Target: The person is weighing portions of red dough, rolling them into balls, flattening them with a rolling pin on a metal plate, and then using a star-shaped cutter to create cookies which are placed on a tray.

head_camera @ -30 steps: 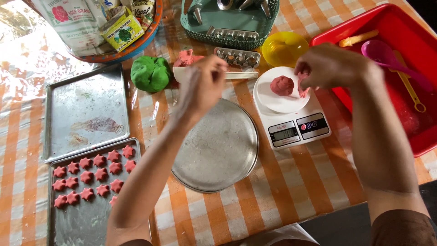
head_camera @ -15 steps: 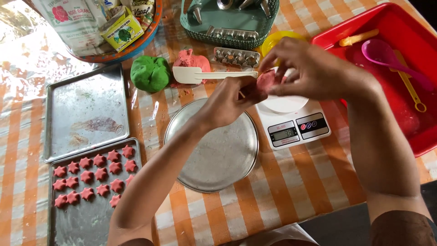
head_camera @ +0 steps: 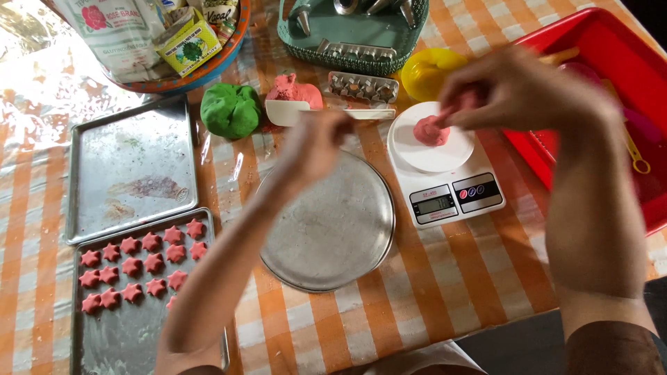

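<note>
A table covered with an orange and white checked cloth fills the view, seen from above. Near the middle of the table lies a round metal plate, dusted with flour. To its right stands a white kitchen scale, and on the round top of the scale sits a small lump of pink dough.

The right hand hovers over the back edge of the scale, and its fingertips pinch the pink dough lump or a bit pulled from it; the hand is blurred, so I cannot tell exactly how much it grasps. The left hand is above the far rim of the metal plate, with its fingers drawn together. Whether something is between them, I cannot tell, because of the blur.

Behind the plate a white scraper lies beside a bigger piece of pink dough, and a ball of green dough is just left of them. At the left edge of the table there are two baking trays: the farther tray is bare, and the nearer tray carries rows of pink star-shaped pieces. A red plastic tub stands at the right edge, and a yellow bowl is near the scale.
</note>
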